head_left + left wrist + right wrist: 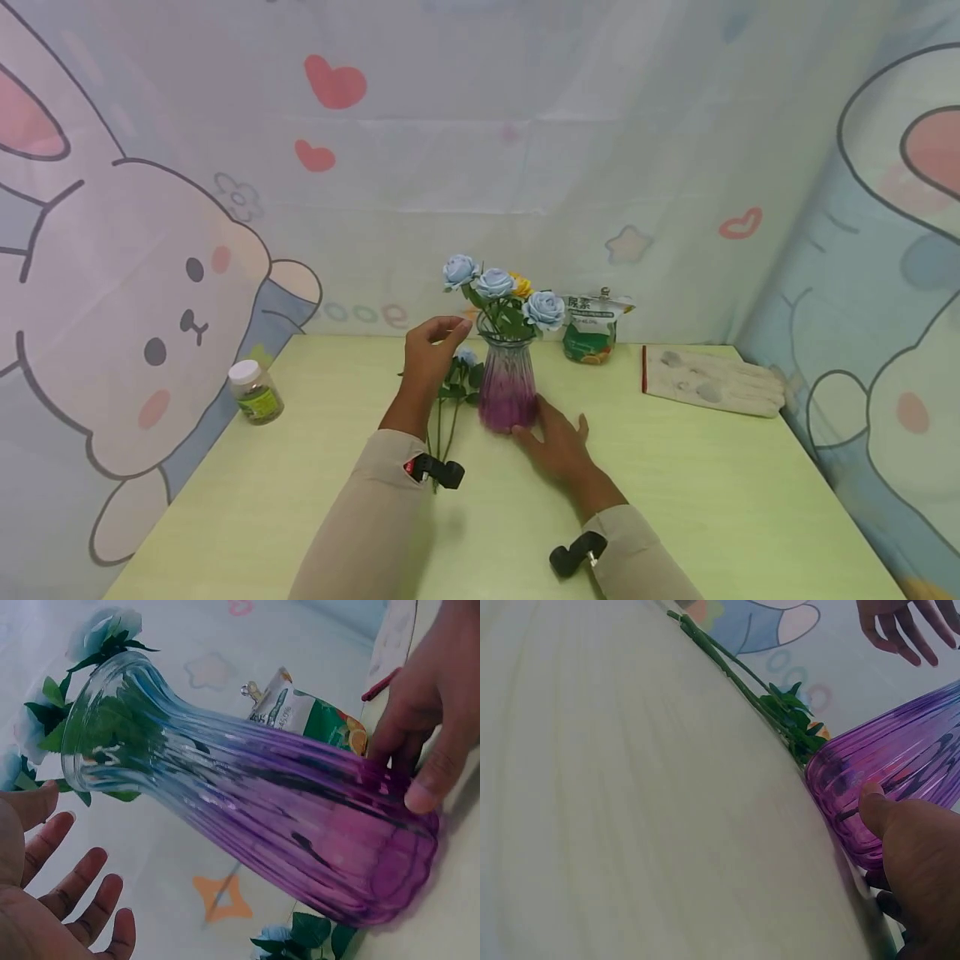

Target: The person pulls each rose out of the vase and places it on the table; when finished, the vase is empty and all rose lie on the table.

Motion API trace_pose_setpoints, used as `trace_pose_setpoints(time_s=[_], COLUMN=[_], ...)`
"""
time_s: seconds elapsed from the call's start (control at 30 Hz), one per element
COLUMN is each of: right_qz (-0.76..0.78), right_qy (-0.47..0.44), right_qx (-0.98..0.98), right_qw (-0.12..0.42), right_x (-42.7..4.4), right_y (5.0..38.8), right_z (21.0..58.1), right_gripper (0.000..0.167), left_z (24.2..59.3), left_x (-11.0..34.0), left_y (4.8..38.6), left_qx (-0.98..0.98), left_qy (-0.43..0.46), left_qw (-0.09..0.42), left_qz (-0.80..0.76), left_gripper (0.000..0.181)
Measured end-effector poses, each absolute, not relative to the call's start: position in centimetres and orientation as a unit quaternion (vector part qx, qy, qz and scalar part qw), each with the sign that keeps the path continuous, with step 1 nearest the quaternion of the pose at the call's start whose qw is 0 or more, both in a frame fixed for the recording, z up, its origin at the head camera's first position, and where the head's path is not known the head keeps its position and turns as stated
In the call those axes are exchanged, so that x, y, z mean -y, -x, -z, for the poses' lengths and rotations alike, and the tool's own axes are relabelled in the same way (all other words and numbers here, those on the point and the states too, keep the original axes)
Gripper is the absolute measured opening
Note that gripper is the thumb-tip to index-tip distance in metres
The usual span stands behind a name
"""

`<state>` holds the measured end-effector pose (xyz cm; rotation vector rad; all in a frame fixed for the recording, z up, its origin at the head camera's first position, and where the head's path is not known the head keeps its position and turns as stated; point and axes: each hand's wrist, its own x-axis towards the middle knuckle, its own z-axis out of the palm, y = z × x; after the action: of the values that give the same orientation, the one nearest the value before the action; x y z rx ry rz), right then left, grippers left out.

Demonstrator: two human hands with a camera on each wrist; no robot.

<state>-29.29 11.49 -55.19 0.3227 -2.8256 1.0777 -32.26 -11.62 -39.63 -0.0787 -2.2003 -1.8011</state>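
Note:
A ribbed glass vase, clear above and purple toward its base, stands upright on the table. Pale blue roses and a yellow rose rise from its mouth. Low on the vase, my right hand grips the base, with the thumb on the glass in the right wrist view. Beside the rim, my left hand is raised with nothing in its fingers; the left wrist view shows them spread and loosely bent. More rose stems with a blue bloom lie left of the vase, partly behind my left arm.
On the table, a small jar with a white lid stands at the left edge. A clipped green-and-white pouch stands behind the vase to the right. White gloves lie farther right. A printed cloth hangs behind.

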Motion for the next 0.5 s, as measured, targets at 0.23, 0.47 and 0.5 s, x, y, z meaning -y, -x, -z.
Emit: trace_pose_setpoints(time_s=[0.23,0.47,0.5], right_qz=[-0.352,-0.352,-0.352], right_qy=[-0.108,-0.107,-0.107], right_qx=[0.928,0.928,0.928], right_qw=[0.052,0.052,0.052], right_x=[-11.5,-11.5,-11.5], right_y=[29.3,29.3,29.3], right_z=[55.0,55.1,55.1], right_gripper=[0.084,0.083,0.083], left_z=[38.2,36.7,36.6], left_x=[10.4,9.6,9.5], left_y=[33.2,33.7,33.7], left_qx=[0.762,0.781,0.782], left_qy=[0.004,-0.011,-0.013], left_qw=[0.117,0.102,0.103], left_qz=[0.637,0.616,0.614], left_gripper=[0.04,0.041,0.04])
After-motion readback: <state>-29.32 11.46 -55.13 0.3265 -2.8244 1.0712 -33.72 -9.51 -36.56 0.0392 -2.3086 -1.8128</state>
